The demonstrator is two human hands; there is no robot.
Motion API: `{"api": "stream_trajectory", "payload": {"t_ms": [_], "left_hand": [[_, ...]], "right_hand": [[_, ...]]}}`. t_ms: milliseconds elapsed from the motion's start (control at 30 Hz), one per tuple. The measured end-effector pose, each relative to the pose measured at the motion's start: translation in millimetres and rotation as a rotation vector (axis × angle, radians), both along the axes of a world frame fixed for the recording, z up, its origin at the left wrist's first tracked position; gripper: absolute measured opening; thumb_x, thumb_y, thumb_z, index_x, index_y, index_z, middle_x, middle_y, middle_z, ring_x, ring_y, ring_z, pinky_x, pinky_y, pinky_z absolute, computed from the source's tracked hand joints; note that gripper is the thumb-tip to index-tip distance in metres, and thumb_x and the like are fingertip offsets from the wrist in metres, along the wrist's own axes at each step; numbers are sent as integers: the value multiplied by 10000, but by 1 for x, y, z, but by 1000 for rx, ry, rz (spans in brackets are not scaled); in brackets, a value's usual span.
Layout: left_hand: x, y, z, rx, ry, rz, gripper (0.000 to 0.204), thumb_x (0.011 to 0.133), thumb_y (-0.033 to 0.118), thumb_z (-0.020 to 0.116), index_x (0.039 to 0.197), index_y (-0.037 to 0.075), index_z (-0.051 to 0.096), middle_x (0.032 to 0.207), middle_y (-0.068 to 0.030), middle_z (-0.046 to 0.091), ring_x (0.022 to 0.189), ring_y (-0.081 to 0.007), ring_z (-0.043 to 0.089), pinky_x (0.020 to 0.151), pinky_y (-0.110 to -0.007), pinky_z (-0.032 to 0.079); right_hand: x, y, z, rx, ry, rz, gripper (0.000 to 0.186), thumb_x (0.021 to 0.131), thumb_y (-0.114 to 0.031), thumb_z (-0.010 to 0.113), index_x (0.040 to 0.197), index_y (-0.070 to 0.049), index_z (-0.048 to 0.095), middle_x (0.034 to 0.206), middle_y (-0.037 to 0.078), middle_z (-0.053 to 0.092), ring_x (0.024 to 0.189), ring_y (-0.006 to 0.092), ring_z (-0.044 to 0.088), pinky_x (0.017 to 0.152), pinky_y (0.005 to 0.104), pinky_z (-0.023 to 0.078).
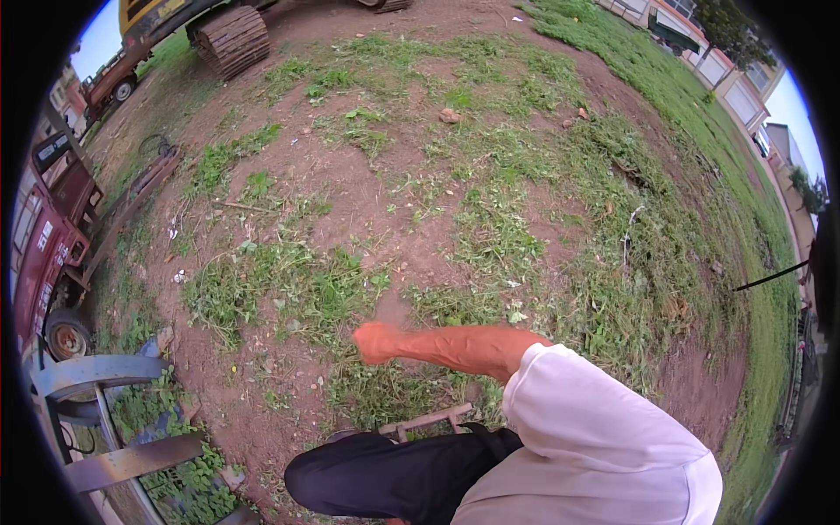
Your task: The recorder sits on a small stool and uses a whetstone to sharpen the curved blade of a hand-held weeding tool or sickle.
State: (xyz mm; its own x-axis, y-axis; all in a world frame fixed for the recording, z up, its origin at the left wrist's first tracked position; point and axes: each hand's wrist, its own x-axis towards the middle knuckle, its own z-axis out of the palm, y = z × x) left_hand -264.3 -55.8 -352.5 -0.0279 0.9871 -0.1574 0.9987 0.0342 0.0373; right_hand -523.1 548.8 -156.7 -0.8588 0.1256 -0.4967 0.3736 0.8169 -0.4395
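My right hand [376, 342] reaches out to the left on a bare forearm, above a patch of cut grass and weeds [337, 293]. Its fingers look curled into a fist, and whatever they may hold is hidden. The pale shirt sleeve [595, 411] ends near the elbow. Below the forearm, a small wooden frame [429, 419] shows beside my dark-trousered leg [376, 477]. My left hand cannot be made out in the view.
Bent rusty metal bands [105, 374] stand at lower left near a dark red vehicle [57, 227]. A tracked machine [229, 39] and a rusty truck [109, 83] are at the far left. Loose weeds [604, 262] cover the reddish soil; buildings [744, 101] line the far right.
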Motion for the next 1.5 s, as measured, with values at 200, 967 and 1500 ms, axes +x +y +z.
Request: {"api": "stream_trajectory", "payload": {"t_ms": [200, 967, 1500], "left_hand": [[-27, 2, -16, 31, -281, 30, 435, 847, 88, 490, 1274, 24, 547, 1048, -221, 596, 953, -392, 582, 823, -491, 502], [-205, 148, 50, -320, -511, 131, 433, 840, 251, 563, 1222, 48, 587, 1152, -189, 611, 1087, -374, 559, 924, -457, 457], [-260, 143, 260, -676, -695, 1030, 448, 890, 338, 566, 1250, 72, 572, 1266, -123, 609, 1205, -309, 538, 1013, -382, 424]], "right_hand": [[26, 18, -8, -11, 24, -4, 190, 693, -142, 631, 765, 15, 709, 799, 246, 681, 827, 376, 691, 698, 450, 565], [52, 11, 23, -138, 55, -148, 192, 716, -49, 646, 883, -2, 727, 943, 193, 706, 931, 352, 689, 796, 427, 566], [19, -11, 28, -152, 111, -29, 255, 787, -77, 591, 998, -4, 714, 1094, 189, 678, 1036, 339, 657, 863, 430, 535]]}}
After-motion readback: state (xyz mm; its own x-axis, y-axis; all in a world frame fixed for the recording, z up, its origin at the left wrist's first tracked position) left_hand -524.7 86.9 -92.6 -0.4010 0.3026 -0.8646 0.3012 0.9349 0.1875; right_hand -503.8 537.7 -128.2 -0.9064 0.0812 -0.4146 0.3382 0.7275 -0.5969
